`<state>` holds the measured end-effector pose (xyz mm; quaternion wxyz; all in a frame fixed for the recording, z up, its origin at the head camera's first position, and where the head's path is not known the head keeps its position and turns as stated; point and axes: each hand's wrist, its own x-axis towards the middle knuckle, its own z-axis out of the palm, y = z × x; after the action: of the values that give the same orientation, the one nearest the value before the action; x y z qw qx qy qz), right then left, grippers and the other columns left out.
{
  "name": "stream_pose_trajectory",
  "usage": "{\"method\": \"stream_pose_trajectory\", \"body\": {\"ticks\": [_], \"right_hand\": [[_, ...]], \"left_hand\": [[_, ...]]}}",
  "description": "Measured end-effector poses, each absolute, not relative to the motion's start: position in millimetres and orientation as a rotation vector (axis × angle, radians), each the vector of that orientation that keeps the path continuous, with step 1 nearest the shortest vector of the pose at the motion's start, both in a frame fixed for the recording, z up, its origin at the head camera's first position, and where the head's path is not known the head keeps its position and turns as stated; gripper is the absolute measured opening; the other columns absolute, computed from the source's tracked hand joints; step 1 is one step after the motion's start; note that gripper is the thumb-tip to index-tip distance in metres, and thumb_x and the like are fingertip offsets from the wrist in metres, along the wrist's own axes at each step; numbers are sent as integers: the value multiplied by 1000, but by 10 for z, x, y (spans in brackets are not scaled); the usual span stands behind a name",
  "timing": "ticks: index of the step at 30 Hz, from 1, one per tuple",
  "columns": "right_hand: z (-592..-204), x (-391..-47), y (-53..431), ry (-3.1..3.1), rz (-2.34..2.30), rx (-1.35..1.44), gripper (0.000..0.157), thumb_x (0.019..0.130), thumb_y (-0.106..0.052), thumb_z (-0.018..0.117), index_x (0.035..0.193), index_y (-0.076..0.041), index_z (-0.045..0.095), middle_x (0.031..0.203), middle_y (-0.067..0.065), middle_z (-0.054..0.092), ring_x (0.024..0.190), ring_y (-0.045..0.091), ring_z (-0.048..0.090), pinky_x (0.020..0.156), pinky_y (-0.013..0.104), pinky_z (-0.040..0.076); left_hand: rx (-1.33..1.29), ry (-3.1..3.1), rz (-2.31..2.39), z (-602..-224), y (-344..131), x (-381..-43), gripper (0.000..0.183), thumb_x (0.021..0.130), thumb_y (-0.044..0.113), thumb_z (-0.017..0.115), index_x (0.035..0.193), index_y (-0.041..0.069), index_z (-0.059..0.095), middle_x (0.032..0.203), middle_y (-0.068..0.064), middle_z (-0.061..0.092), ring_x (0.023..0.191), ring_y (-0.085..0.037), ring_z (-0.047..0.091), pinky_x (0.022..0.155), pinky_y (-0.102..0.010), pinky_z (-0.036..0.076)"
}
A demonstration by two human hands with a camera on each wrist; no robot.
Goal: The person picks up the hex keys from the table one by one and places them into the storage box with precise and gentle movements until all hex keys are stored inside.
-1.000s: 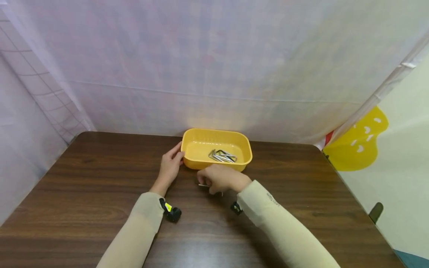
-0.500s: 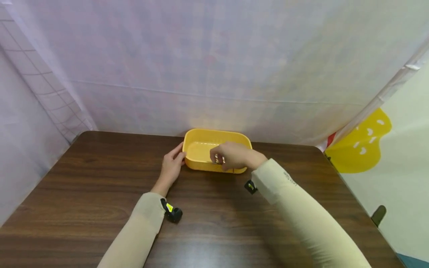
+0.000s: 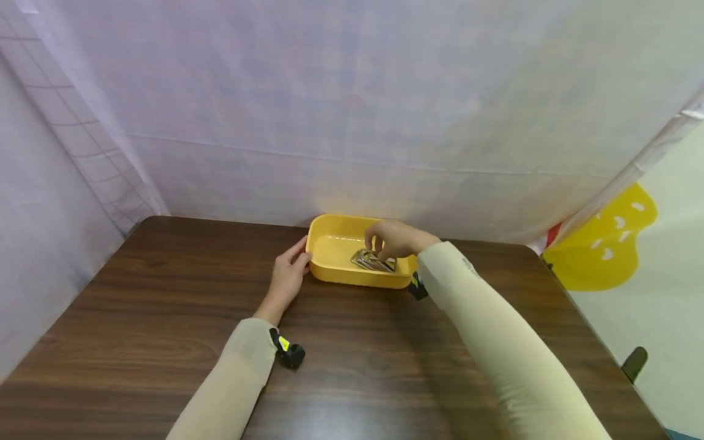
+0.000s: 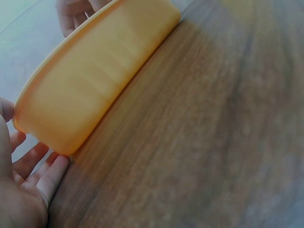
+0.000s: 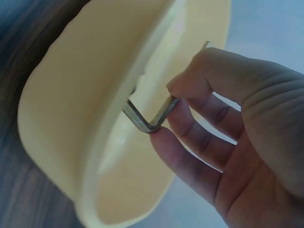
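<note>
A yellow plastic basin [image 3: 352,276] stands at the table's back edge, with a pile of bent metal hex keys [image 3: 365,260] on its floor. My left hand [image 3: 287,275] holds the basin's left end, thumb at the rim and the other fingers along the outer wall. In the left wrist view those fingers [image 4: 52,175] reach down to the basin's base. Over the pile, inside the rim, my right hand [image 3: 393,238] pinches a hex key. The right wrist view shows this hex key [image 5: 152,124] between thumb and fingertips, its long arm partly hidden behind the rim.
The dark wood-grain table [image 3: 341,366] stretches toward me. A pale cloth curtain [image 3: 341,122] hangs right behind the basin. Black wrist cameras [image 3: 288,353] stick out below both sleeves. At the right, a yellow shape [image 3: 599,250] marks a white surface beyond the table's edge.
My right hand has lifted from the table in front of the basin, carrying a hex key up over the rim and down to the pile. The left hand keeps its place at the basin.
</note>
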<state>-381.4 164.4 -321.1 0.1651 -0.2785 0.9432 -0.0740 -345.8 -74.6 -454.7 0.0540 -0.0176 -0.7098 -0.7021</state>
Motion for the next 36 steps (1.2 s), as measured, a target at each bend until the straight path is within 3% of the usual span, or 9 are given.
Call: {"method": "stream_pose_trajectory", "body": {"ticks": [14,26,32,36], "right_hand": [[-3666,-4021,1843,2846,-214,-785,22,82,-4,77,104,-10,74,100,9,74,94,24,68,82,38,61],[-3730,-3992,1883,2876,-242,-771,24,81,-2,71,104,-7,74,99,10,74,92,24,67,81,37,58],[-3672,-3835,1922,2974,-308,-787,24,87,-6,69,111,-7,73,103,10,74,95,24,68,84,40,59],[-3609,-3576,1954,3112,-514,-781,22,93,-13,66,113,-7,73,105,9,74,91,23,68,79,41,60]], "left_hand": [[-86,-2171,-2160,-4514,-659,-3467,49,102,19,53,151,16,50,157,-8,48,138,-26,53,107,-46,54],[-88,-2193,-2123,-4533,-659,-3468,49,102,21,52,151,19,50,157,-6,48,137,-24,54,106,-42,55],[-87,-2169,-2138,-4551,-681,-3456,49,102,19,52,151,16,50,156,-9,49,136,-26,55,105,-42,55],[-70,-2164,-2114,-4555,-708,-3437,48,103,20,52,150,11,49,153,-11,52,134,-27,56,105,-45,56]]}}
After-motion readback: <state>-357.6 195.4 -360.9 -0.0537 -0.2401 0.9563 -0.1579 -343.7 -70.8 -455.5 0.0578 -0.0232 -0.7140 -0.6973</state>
